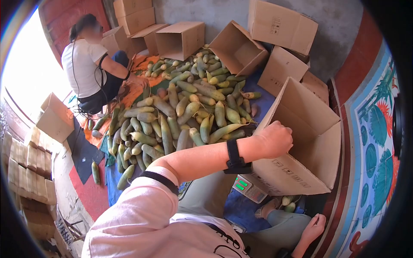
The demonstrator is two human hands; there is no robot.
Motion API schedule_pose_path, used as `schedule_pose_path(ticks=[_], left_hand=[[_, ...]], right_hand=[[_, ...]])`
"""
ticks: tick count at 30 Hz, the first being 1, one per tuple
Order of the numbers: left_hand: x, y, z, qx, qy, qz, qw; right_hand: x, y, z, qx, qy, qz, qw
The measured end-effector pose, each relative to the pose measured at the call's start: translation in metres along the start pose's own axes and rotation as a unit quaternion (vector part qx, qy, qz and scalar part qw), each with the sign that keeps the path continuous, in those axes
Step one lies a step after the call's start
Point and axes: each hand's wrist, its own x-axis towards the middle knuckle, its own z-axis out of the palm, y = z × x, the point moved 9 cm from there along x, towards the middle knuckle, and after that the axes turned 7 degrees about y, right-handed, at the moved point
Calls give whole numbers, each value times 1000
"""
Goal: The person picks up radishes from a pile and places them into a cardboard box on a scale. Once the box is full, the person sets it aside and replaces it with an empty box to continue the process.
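Observation:
My left hand (275, 139) is closed at the near edge of an open cardboard box (297, 174); whether it grips the rim or something small is hidden. The box has its opening upward and tilted, and its visible inside walls are bare. Under its near corner is a scale (249, 188) with a green-lit display. Lower right, my right hand (313, 230) is beside my bent knee with curled fingers; what they hold, if anything, is too small to make out. Beyond my left arm lies a large heap of green radishes (189, 107).
Another person (88, 64) squats at the heap's far left. More cartons (180, 38) stand along the back wall, with a tipped carton (238, 47) by the heap. Stacked pale packages (30, 172) stand at left. A painted wall (374, 142) borders the right. Some radishes (288, 203) lie beside my foot.

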Motion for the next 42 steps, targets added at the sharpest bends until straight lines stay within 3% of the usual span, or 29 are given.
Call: schedule_pose_path(ticks=[6, 9, 11, 12, 14, 18, 20, 22, 24, 26, 27, 29, 30, 32, 35, 36, 38, 39, 41, 42], left_hand=[[-5, 1, 8, -20, -32, -27, 999], [-12, -1, -8, -48, 24, -51, 997], [-25, -6, -46, -168, 209, -55, 962], [-32, -9, -50, -171, 209, -57, 961], [-58, -28, -77, -182, 322, -92, 925], [-127, -94, -60, -158, 323, -209, 909], [-182, -139, -31, -117, 272, -337, 894], [-243, -175, -5, -80, 225, -409, 881], [-314, -200, 28, -104, 162, -550, 813], [-380, -214, 69, -54, 85, -589, 802], [-412, -219, 88, -56, 82, -592, 800], [-454, -208, 153, 52, -175, -445, 877], [-475, -205, 168, 48, -177, -447, 876], [-520, -187, 216, 25, -339, -429, 837], [-556, -169, 252, 16, -402, -454, 795], [-557, -167, 258, 12, -404, -455, 794], [-571, -177, 258, -71, -272, -643, 712], [-558, -174, 253, -73, -273, -645, 710], [-516, -181, 201, -80, -91, -743, 658], [-504, -185, 198, -82, -92, -744, 657]], right_hand=[[2, -8, 0, -11, -5, -6, 1000], [4, -11, 1, -15, -17, -3, 1000], [4, -13, 0, -22, -20, -1, 1000], [4, -13, 0, -27, -22, 3, 999], [4, -12, 0, -31, -26, 9, 999], [1, 1, 3, -31, -39, 14, 999], [0, 8, 3, -27, -44, 17, 998], [-2, 13, 4, -25, -51, 21, 998], [-1, 12, 1, -41, -48, 2, 998], [0, 12, 2, -48, -59, 4, 997], [0, 13, 3, -53, -67, 6, 996], [1, 14, 5, -63, -82, 11, 995], [1, 17, 6, -71, -93, 18, 993], [1, 19, 8, -72, -90, 13, 993], [4, 13, 8, -72, -88, -1, 994], [5, 9, 9, -70, -91, -9, 993], [6, 12, 12, -76, -102, -14, 992], [6, 13, 13, -81, -109, -16, 991], [7, 10, 14, -89, -110, -19, 990], [8, 9, 14, -96, -110, -19, 989]])
